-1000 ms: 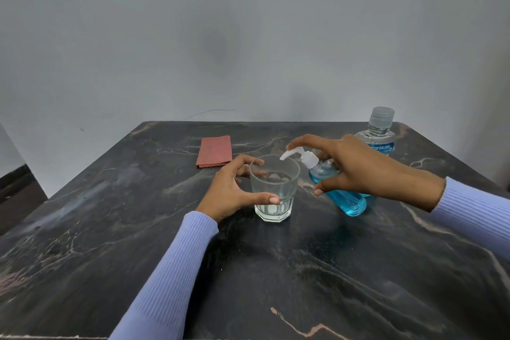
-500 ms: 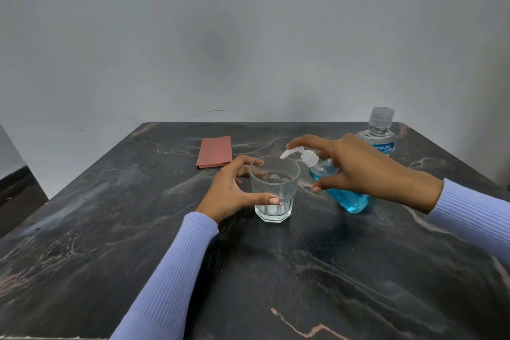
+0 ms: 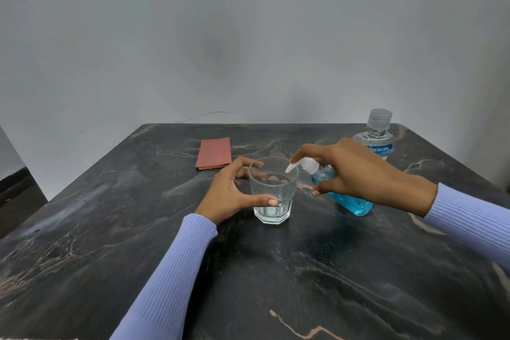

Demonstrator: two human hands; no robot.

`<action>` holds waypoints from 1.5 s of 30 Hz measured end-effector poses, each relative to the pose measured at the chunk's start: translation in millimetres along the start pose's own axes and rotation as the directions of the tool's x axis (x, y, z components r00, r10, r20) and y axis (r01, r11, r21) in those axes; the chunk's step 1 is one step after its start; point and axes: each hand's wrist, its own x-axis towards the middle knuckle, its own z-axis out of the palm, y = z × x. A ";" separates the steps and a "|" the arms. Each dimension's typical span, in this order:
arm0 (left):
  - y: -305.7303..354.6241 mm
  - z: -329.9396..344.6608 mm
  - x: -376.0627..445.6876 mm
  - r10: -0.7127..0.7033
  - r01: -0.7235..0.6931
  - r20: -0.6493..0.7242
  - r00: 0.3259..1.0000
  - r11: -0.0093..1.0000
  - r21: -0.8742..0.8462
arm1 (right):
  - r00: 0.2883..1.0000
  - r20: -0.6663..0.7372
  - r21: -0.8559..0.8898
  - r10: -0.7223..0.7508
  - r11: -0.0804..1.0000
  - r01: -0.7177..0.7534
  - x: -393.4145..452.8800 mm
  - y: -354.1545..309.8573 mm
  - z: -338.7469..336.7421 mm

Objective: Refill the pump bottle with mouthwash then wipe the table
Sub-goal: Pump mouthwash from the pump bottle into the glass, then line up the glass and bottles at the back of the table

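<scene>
A clear glass tumbler (image 3: 273, 193) stands mid-table, and my left hand (image 3: 230, 192) holds it with thumb in front and fingers behind. My right hand (image 3: 358, 174) grips a small pump bottle (image 3: 347, 199) of blue liquid, tilted toward the glass. Its white pump head (image 3: 303, 165) points down over the glass rim, with my forefinger on top of it. A clear mouthwash bottle (image 3: 376, 136) with a grey cap stands upright behind my right hand. A folded red cloth (image 3: 214, 153) lies flat at the back left of the glass.
The dark marble table (image 3: 138, 229) ends at a grey wall behind. Its left edge drops to a dark floor (image 3: 16, 196).
The pump head has dropped lower toward the glass rim, and the nozzle now tips down into the glass mouth. My left hand and the glass have stayed put.
</scene>
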 end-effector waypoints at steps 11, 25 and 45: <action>0.6 0.1 0.1 0.008 -0.008 -0.001 1.000 1.000 -0.004 | 0.960 -0.193 0.582 0.203 0.811 -0.055 -18.4 5.7 11.6; -1.2 0.0 0.2 -0.004 0.004 -0.007 1.000 1.000 -0.003 | 0.805 -0.296 0.804 0.515 0.588 -0.081 -37.1 -4.4 50.5; 5.5 -1.0 -2.8 0.040 -0.038 -0.036 0.999 0.998 0.048 | 0.798 -0.225 0.679 0.559 0.677 -0.283 -47.8 -4.3 64.7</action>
